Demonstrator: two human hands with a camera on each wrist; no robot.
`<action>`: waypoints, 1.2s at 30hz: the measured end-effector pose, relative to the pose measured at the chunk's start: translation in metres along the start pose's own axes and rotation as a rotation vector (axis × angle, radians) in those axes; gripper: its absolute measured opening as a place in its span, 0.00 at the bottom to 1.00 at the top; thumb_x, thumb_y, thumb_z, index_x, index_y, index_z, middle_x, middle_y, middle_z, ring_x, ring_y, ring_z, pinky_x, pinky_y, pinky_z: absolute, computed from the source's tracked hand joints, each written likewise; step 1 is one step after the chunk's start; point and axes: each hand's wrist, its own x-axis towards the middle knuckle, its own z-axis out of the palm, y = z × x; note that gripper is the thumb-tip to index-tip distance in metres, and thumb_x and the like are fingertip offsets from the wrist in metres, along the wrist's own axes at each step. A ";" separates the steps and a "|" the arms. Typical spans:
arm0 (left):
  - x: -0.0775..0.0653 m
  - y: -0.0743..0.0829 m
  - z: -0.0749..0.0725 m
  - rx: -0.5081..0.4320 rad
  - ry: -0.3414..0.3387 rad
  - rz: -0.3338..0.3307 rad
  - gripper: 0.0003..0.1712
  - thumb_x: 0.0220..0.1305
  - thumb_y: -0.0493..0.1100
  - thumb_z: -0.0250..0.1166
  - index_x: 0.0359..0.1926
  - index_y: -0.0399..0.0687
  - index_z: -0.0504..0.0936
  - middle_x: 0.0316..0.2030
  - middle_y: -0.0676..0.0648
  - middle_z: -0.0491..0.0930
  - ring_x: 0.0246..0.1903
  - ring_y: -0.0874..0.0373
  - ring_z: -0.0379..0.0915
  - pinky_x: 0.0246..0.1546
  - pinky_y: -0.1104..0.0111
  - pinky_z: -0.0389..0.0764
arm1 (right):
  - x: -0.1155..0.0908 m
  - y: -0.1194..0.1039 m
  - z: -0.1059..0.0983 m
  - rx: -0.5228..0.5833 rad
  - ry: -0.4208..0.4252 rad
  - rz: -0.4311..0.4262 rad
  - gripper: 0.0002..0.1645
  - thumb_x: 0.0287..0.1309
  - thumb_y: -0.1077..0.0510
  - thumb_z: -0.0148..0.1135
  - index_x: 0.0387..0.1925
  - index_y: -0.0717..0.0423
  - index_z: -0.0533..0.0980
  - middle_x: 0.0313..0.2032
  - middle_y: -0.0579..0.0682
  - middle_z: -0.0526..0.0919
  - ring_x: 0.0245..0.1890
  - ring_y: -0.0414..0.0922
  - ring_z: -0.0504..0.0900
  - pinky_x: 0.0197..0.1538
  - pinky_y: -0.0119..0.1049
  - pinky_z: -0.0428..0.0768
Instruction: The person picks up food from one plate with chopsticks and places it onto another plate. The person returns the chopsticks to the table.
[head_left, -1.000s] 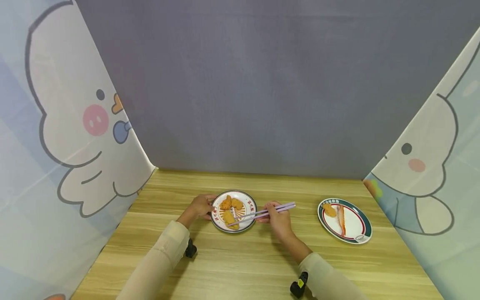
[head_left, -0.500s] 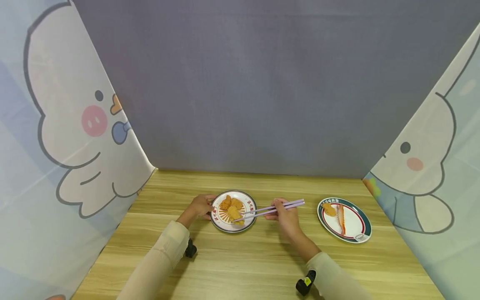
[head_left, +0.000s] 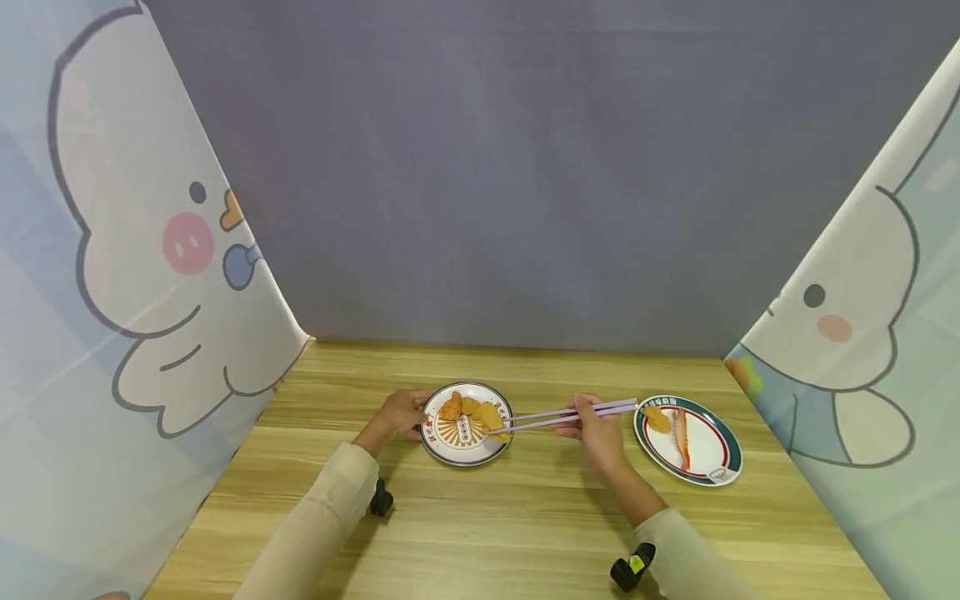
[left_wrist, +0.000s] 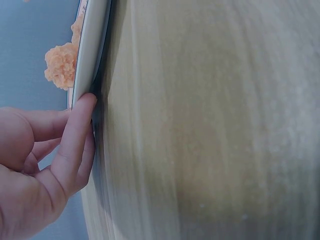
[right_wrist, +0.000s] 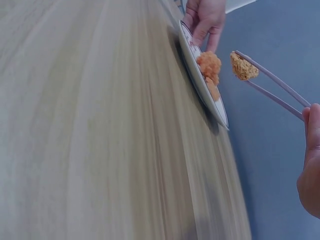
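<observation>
My left hand (head_left: 402,412) pinches the left rim of a small white plate (head_left: 444,452) with red lettering; in the left wrist view its fingers (left_wrist: 75,135) meet the plate's edge. My right hand (head_left: 597,429) grips a pair of pale purple chopsticks (head_left: 551,417). Their tips clasp a golden piece of fried chicken (right_wrist: 244,66), raised clear of the plate in the right wrist view. From the head it appears over the plate's right side. Other orange fried pieces (right_wrist: 209,66) lie on the plate.
To the right lies an oval plate (head_left: 708,442) with a dark green rim. It bears a fried nugget (head_left: 658,419) and an orange-and-white strip (head_left: 682,440). Cloth walls with cartoon prints stand left and right of the wooden table (head_left: 480,533), a grey one (head_left: 525,183) behind.
My right hand has moved rightward with the chopsticks. The chicken piece between their tips has gone from the plate's front to above its right side. My left hand has stayed at the rim.
</observation>
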 end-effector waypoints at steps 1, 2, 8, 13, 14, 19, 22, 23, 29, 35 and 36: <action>0.000 0.000 0.000 0.002 0.000 0.000 0.33 0.65 0.27 0.64 0.71 0.41 0.73 0.49 0.34 0.78 0.29 0.52 0.85 0.29 0.65 0.93 | 0.001 -0.001 -0.002 -0.003 -0.002 0.004 0.17 0.78 0.61 0.48 0.31 0.57 0.76 0.28 0.53 0.83 0.21 0.43 0.87 0.29 0.36 0.92; -0.001 0.000 0.000 0.005 0.000 0.002 0.33 0.65 0.27 0.64 0.71 0.40 0.72 0.49 0.34 0.78 0.29 0.52 0.84 0.29 0.65 0.93 | 0.001 -0.003 -0.004 -0.004 -0.001 0.010 0.17 0.78 0.61 0.47 0.31 0.57 0.76 0.28 0.52 0.82 0.22 0.43 0.88 0.29 0.36 0.92; -0.002 0.001 0.000 -0.003 0.003 0.001 0.33 0.64 0.27 0.64 0.71 0.41 0.72 0.49 0.34 0.78 0.28 0.53 0.84 0.29 0.65 0.93 | 0.000 -0.013 -0.019 -0.005 0.001 -0.033 0.18 0.78 0.62 0.48 0.30 0.57 0.76 0.27 0.52 0.83 0.22 0.44 0.88 0.29 0.35 0.92; -0.001 0.002 0.000 -0.005 0.005 0.000 0.34 0.64 0.27 0.65 0.71 0.41 0.72 0.50 0.34 0.78 0.29 0.52 0.84 0.29 0.66 0.93 | -0.004 -0.018 -0.034 0.007 0.028 -0.050 0.18 0.77 0.61 0.49 0.28 0.55 0.78 0.26 0.51 0.85 0.21 0.44 0.89 0.28 0.34 0.91; -0.001 0.002 0.000 -0.002 0.006 0.000 0.34 0.64 0.27 0.65 0.71 0.42 0.72 0.50 0.34 0.78 0.29 0.52 0.84 0.29 0.66 0.93 | -0.005 -0.018 -0.037 0.009 0.038 -0.049 0.19 0.77 0.61 0.49 0.28 0.55 0.78 0.26 0.52 0.85 0.21 0.44 0.89 0.27 0.34 0.91; -0.001 0.003 -0.001 0.002 0.006 0.005 0.33 0.64 0.27 0.65 0.71 0.41 0.73 0.49 0.34 0.78 0.29 0.53 0.84 0.29 0.66 0.93 | -0.006 -0.022 -0.049 -0.005 0.052 -0.064 0.19 0.78 0.61 0.48 0.29 0.56 0.79 0.26 0.52 0.85 0.21 0.44 0.88 0.28 0.34 0.91; -0.002 0.003 -0.002 -0.005 0.003 0.004 0.34 0.64 0.27 0.65 0.71 0.41 0.73 0.49 0.34 0.78 0.29 0.53 0.84 0.29 0.65 0.93 | -0.006 -0.024 -0.055 -0.012 0.033 -0.084 0.19 0.78 0.61 0.48 0.29 0.57 0.78 0.26 0.53 0.84 0.22 0.44 0.89 0.28 0.34 0.91; -0.001 0.003 -0.002 -0.010 0.003 0.001 0.34 0.64 0.27 0.65 0.71 0.41 0.73 0.49 0.34 0.78 0.29 0.53 0.84 0.29 0.65 0.93 | -0.006 -0.025 -0.057 -0.013 0.026 -0.088 0.19 0.78 0.61 0.48 0.29 0.57 0.78 0.26 0.53 0.84 0.22 0.44 0.89 0.28 0.33 0.91; -0.001 0.002 -0.001 -0.008 0.004 0.001 0.34 0.64 0.26 0.65 0.71 0.41 0.72 0.48 0.35 0.78 0.29 0.53 0.84 0.28 0.66 0.93 | -0.006 -0.030 -0.071 -0.023 0.034 -0.091 0.19 0.78 0.61 0.48 0.30 0.56 0.79 0.26 0.51 0.85 0.22 0.44 0.89 0.28 0.33 0.91; -0.004 0.001 0.001 -0.027 -0.002 -0.005 0.34 0.64 0.25 0.64 0.71 0.39 0.72 0.47 0.35 0.76 0.31 0.52 0.83 0.29 0.65 0.93 | -0.009 -0.032 -0.085 -0.007 0.080 -0.091 0.19 0.77 0.61 0.49 0.28 0.55 0.78 0.23 0.48 0.84 0.21 0.43 0.88 0.26 0.33 0.90; -0.004 0.001 0.001 -0.031 -0.002 -0.007 0.34 0.64 0.25 0.64 0.71 0.39 0.72 0.47 0.35 0.76 0.31 0.51 0.83 0.29 0.65 0.93 | -0.009 -0.033 -0.088 -0.007 0.091 -0.088 0.19 0.77 0.61 0.49 0.28 0.55 0.79 0.23 0.47 0.84 0.21 0.42 0.88 0.26 0.33 0.90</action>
